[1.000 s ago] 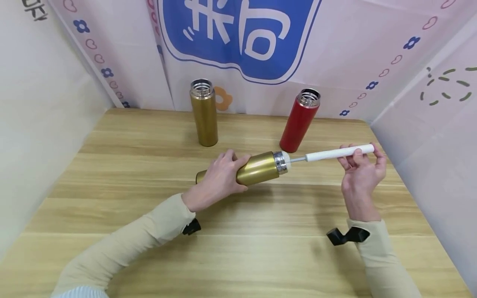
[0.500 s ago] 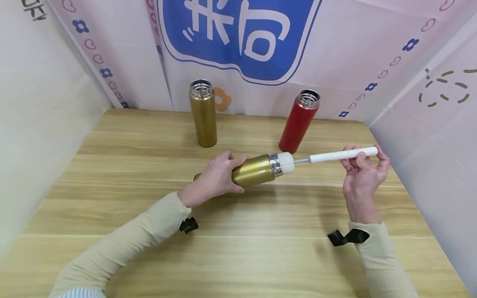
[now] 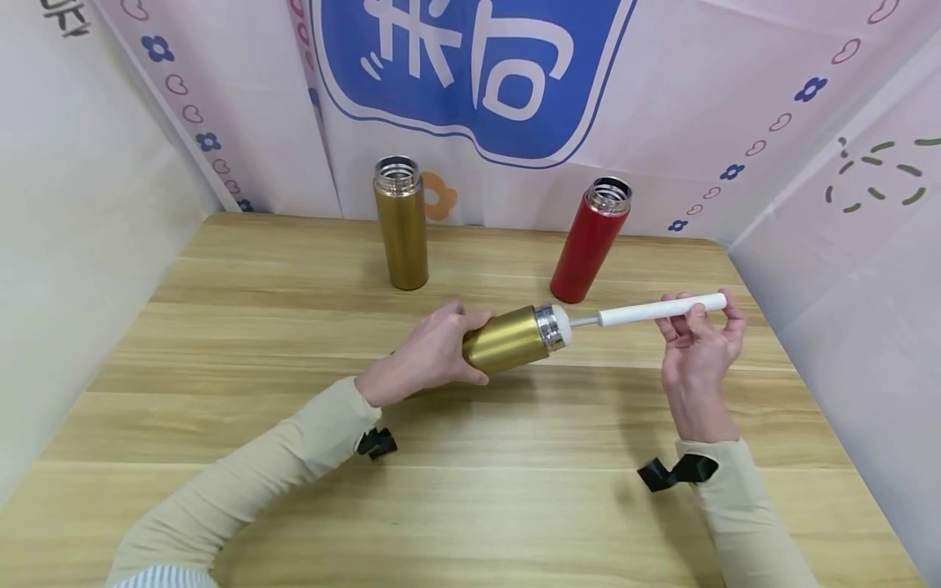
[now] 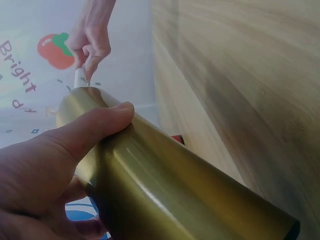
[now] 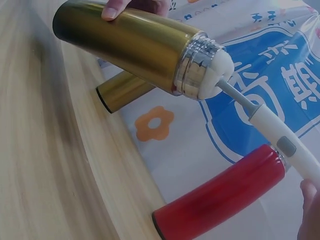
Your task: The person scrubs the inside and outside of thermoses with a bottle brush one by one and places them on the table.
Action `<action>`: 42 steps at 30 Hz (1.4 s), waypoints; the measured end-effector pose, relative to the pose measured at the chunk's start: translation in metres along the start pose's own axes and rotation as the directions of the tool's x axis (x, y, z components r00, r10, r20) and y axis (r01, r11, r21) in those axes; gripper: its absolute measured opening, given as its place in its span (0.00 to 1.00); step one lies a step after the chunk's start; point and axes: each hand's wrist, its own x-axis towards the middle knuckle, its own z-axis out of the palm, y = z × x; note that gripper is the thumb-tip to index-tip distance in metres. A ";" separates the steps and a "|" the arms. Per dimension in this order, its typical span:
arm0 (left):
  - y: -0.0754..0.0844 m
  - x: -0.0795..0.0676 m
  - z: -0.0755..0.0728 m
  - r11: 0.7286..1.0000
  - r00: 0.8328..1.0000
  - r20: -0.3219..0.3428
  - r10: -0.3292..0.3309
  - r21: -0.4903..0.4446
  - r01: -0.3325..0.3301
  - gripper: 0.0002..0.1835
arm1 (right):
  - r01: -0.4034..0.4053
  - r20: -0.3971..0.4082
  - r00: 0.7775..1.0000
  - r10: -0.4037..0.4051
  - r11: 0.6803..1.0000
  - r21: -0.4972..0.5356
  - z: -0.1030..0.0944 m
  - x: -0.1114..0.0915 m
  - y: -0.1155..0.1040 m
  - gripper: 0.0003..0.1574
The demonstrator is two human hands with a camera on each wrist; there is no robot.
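My left hand (image 3: 430, 351) grips a gold thermos bottle (image 3: 507, 339) around its body, tilted on its side above the table with its steel mouth toward the right. The white sponge head of a bottle brush (image 5: 218, 75) sits partly inside that mouth, part of it showing outside. My right hand (image 3: 698, 355) holds the brush's white handle (image 3: 654, 310) near its far end, between thumb and fingers. In the left wrist view, the thumb (image 4: 107, 122) lies along the gold bottle (image 4: 165, 185). The right wrist view shows a grey button (image 5: 286, 146) on the handle.
A second gold bottle (image 3: 403, 229) stands lidless at the back of the wooden table (image 3: 470, 506). To its right stands a lidless red bottle (image 3: 590, 245). Printed cloth walls (image 3: 698, 98) rise behind and at both sides.
The sponge head came further out of the bottle's mouth, then slid partly back in. My right hand moved right, then back left with the handle. The left hand keeps its hold.
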 end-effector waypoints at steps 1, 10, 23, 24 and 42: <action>0.000 0.000 0.000 1.000 1.000 -0.001 0.004 0.005 -0.004 0.45 | -0.005 0.006 1.000 0.005 1.000 0.001 0.000 -0.001 0.001 0.19; 0.011 0.004 0.005 0.998 0.998 0.044 0.033 0.045 -0.035 0.45 | -0.071 0.121 0.989 0.083 0.992 -0.100 0.004 -0.018 0.021 0.20; 0.021 0.010 0.007 0.999 0.999 0.015 0.041 0.023 -0.041 0.42 | -0.082 0.106 0.989 0.107 0.973 -0.215 0.013 -0.039 0.042 0.20; 0.020 0.009 0.006 0.999 0.999 0.017 0.034 0.015 -0.034 0.42 | -0.081 0.099 0.990 0.102 0.977 -0.197 0.013 -0.037 0.040 0.20; 0.001 -0.003 -0.002 0.997 1.000 0.020 -0.016 0.080 0.014 0.45 | 0.034 -0.024 0.999 -0.036 0.998 -0.054 0.008 -0.004 -0.018 0.20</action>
